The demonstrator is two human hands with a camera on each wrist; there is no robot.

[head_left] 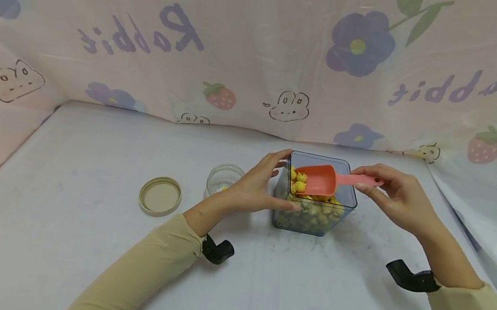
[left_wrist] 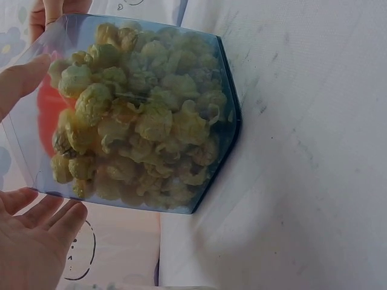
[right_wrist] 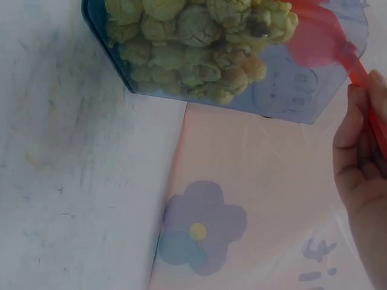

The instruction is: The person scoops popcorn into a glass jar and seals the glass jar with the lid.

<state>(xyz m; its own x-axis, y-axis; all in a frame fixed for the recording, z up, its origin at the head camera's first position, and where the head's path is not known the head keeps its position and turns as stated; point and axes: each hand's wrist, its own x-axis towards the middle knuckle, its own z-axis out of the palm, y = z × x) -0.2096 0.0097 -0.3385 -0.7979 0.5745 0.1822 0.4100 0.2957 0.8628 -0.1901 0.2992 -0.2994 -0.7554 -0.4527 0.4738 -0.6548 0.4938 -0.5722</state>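
A clear bluish square container (head_left: 319, 159) stands on the table, partly filled with yellow popcorn (head_left: 300, 185). My left hand (head_left: 253, 186) holds it near the rim, thumb across the front wall and fingers along the left side. In my right hand (head_left: 399, 197), thumb and fingers pinch the handle of a pinkish-red scoop (head_left: 322, 180). The scoop's bowl lies inside the container, at the top of the popcorn, with a few pieces at its left edge. Through the wall in the left wrist view, the bowl shows red behind the popcorn (left_wrist: 145, 115).
Left of the container stands a small clear glass jar (head_left: 222, 172), partly behind my left hand, with a bit of yellow inside. A round beige lid (head_left: 160, 196) lies left of it. Patterned curtain (head_left: 253, 68) encloses the white table (head_left: 74, 192) at the back and sides.
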